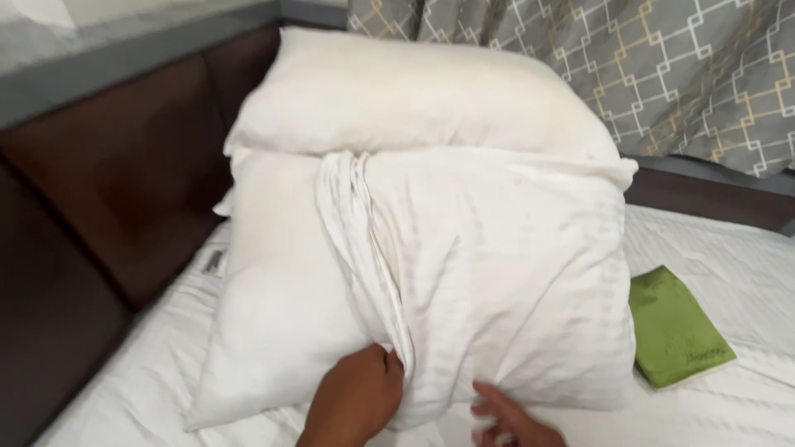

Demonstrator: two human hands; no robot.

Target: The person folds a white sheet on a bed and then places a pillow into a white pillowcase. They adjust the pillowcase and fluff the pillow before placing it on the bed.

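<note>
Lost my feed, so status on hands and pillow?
Left hand gripping pillowcase edge. Right hand on its lower corner. Pillow half covered. Green booklet lies apart.

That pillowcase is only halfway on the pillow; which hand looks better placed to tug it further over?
Probably the left hand: it grips the bunched open edge of the pillowcase beside the bare pillow. The right hand is blurred, low on the covered side.

- pillowcase (497, 273): white, faint woven stripes
- far pillow (414, 91): off-white, yellowish stains
- mattress (729, 265): white, quilted
- folded cloth (675, 327), right: green
- headboard (108, 190), left: dark brown
- curtain (662, 66): grey, white and yellow lattice
</note>
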